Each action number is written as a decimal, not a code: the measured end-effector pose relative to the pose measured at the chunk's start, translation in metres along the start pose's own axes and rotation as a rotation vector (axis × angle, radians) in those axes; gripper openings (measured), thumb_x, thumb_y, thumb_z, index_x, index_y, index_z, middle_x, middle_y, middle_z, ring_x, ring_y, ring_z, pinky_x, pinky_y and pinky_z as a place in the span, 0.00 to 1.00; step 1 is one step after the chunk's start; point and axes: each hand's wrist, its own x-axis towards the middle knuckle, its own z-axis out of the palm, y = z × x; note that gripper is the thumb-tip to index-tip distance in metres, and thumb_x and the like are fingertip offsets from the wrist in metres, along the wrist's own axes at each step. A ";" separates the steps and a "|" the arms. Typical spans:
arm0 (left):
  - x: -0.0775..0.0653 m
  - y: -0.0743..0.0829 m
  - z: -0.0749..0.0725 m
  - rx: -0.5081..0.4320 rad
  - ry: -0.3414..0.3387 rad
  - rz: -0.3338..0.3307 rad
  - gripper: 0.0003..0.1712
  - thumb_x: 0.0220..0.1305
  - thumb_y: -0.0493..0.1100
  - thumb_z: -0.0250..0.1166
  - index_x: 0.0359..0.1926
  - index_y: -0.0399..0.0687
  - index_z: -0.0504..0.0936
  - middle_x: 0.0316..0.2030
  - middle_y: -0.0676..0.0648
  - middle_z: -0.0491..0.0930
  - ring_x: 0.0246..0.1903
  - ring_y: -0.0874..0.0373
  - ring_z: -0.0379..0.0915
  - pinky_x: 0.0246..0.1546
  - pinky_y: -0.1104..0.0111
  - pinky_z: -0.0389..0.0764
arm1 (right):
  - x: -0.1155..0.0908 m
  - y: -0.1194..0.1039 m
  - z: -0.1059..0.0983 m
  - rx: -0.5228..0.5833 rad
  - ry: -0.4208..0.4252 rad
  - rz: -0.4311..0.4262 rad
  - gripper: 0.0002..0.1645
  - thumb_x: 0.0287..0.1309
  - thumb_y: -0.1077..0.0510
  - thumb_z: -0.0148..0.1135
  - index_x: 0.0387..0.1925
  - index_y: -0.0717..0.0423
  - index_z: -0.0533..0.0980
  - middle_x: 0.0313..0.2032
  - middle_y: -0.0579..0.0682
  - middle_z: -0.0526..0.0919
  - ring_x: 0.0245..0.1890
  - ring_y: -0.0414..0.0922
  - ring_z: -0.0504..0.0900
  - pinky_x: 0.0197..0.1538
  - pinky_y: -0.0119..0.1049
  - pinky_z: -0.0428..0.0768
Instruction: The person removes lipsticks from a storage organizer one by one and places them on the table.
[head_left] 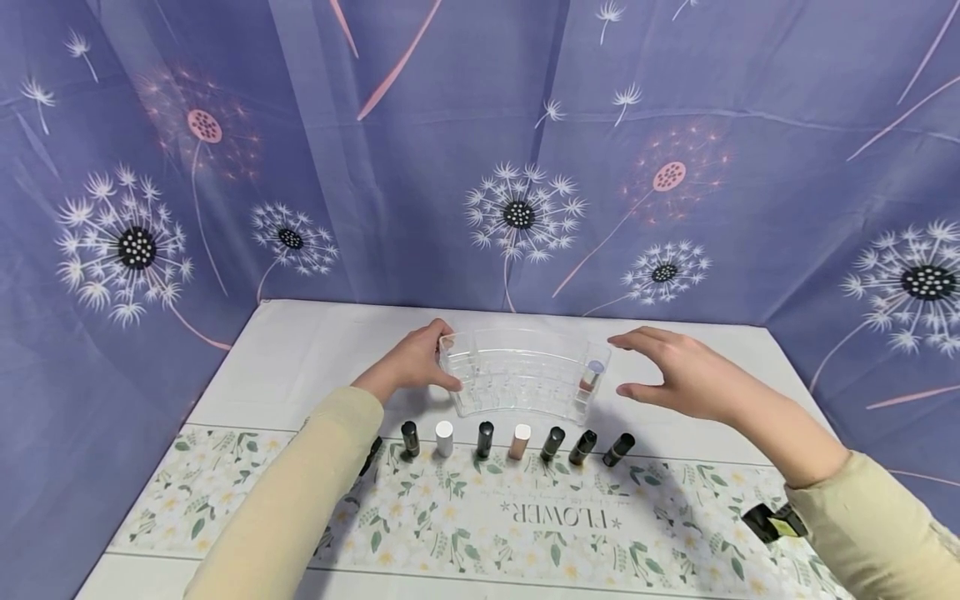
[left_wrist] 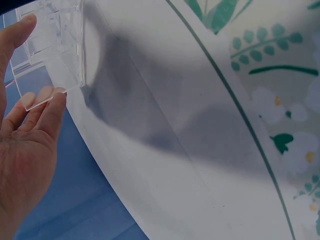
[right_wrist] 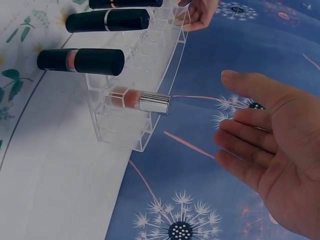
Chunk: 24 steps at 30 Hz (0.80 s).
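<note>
A clear acrylic lipstick organizer [head_left: 517, 385] with stepped compartments stands toward the back of the white table. My left hand [head_left: 422, 358] grips its left end, thumb at the front and fingers around the back; in the left wrist view those fingers [left_wrist: 50, 115] lie at the panel's edge. One lipstick with a silver cap [right_wrist: 154, 102] stands in a compartment at the organizer's right end. Beside that end, my right hand [head_left: 678, 371] is apart from it, thumb and fingers spread and holding nothing.
In front of the organizer stands a row of several lipsticks, among them a white one [head_left: 444, 438], a rose-gold one [head_left: 519, 442] and a black one [head_left: 618, 450]. They are on a floral cloth strip [head_left: 450, 533]. A blue dandelion curtain [head_left: 420, 208] hangs behind the table.
</note>
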 end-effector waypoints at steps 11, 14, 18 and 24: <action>0.000 -0.001 0.003 0.003 -0.007 -0.018 0.49 0.50 0.47 0.87 0.67 0.41 0.69 0.49 0.38 0.78 0.44 0.49 0.71 0.48 0.58 0.74 | 0.012 0.005 0.002 0.002 -0.021 0.013 0.35 0.63 0.54 0.78 0.67 0.66 0.77 0.61 0.65 0.83 0.60 0.64 0.83 0.60 0.62 0.82; 0.000 -0.001 0.003 0.006 -0.010 -0.020 0.49 0.50 0.48 0.87 0.67 0.42 0.69 0.49 0.39 0.78 0.44 0.49 0.71 0.48 0.58 0.75 | 0.014 0.006 0.002 0.007 -0.029 0.020 0.35 0.63 0.54 0.77 0.67 0.67 0.77 0.61 0.65 0.83 0.58 0.64 0.84 0.60 0.62 0.82; 0.000 -0.001 0.002 0.001 -0.007 -0.015 0.48 0.50 0.47 0.87 0.66 0.42 0.69 0.49 0.39 0.78 0.44 0.49 0.71 0.49 0.57 0.75 | 0.019 0.008 0.003 0.019 -0.048 0.038 0.36 0.64 0.55 0.77 0.67 0.67 0.76 0.62 0.66 0.83 0.57 0.64 0.85 0.60 0.63 0.82; 0.000 -0.002 0.002 0.002 -0.004 -0.007 0.48 0.50 0.47 0.87 0.66 0.41 0.69 0.47 0.40 0.77 0.44 0.49 0.71 0.48 0.58 0.74 | 0.025 0.010 0.004 0.035 -0.081 0.071 0.37 0.64 0.55 0.77 0.69 0.66 0.75 0.62 0.65 0.82 0.58 0.64 0.84 0.61 0.63 0.81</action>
